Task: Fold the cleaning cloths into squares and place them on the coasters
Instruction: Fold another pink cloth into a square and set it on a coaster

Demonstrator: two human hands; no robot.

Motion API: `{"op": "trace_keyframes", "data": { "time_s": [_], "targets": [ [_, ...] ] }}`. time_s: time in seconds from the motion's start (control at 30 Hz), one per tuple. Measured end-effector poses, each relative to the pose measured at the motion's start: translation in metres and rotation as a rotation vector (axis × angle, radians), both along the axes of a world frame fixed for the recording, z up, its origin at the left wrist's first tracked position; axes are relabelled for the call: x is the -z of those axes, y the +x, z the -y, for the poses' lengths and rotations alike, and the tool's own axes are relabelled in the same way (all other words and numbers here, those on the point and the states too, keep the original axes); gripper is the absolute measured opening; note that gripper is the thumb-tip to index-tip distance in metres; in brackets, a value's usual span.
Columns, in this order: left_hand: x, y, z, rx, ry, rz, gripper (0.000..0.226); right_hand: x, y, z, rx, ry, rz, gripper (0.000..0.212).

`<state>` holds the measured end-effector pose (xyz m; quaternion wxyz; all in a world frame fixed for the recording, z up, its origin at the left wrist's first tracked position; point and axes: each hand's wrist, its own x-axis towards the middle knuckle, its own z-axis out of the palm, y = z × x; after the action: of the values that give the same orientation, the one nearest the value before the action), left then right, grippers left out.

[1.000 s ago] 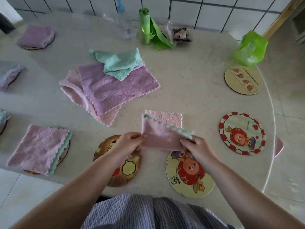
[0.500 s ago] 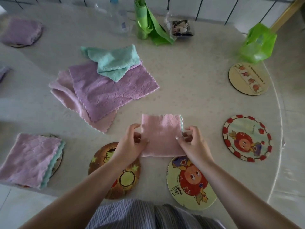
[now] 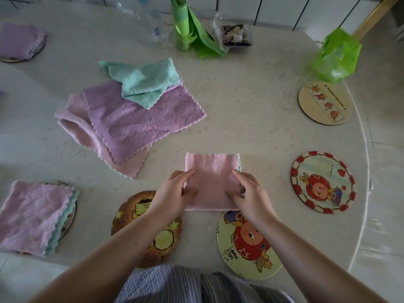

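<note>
A pink cleaning cloth (image 3: 213, 173), folded to a small square with a teal edge showing at its right, lies flat on the table. My left hand (image 3: 172, 193) presses on its left side with straight fingers. On the right side my right hand (image 3: 251, 193) presses the same way. Just below the cloth are a brown coaster (image 3: 153, 243) and a yellow coaster (image 3: 247, 243) with a red cartoon figure, both bare. A red-rimmed coaster (image 3: 323, 182) and a beige coaster (image 3: 325, 103) lie bare to the right. Unfolded purple (image 3: 142, 121), teal (image 3: 142, 82) and pink (image 3: 72, 119) cloths are piled at centre left.
A folded purple-and-teal cloth (image 3: 35, 215) sits on a coaster at the left edge, another folded purple one (image 3: 19, 40) at far top left. A green bag roll (image 3: 185, 29), a clear bottle (image 3: 150, 25), a packet (image 3: 234, 36) and a green bag (image 3: 336, 55) stand along the back. The round table's rim (image 3: 367, 149) curves down the right.
The pink cloth was held up half folded; it has been folded over and laid flat on the table, and both hands went from pinching its edges to pressing on it.
</note>
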<state>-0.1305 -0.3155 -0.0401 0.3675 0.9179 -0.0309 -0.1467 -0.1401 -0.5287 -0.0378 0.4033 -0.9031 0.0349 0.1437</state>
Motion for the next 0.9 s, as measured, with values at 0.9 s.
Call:
{"op": "trace_keyframes", "data": {
  "time_s": [0.9],
  "targets": [
    [-0.003,-0.004,-0.02,-0.036,0.132,0.059,0.059,-0.011,0.0,-0.003,0.033,-0.171,-0.069,0.054]
  ]
}}
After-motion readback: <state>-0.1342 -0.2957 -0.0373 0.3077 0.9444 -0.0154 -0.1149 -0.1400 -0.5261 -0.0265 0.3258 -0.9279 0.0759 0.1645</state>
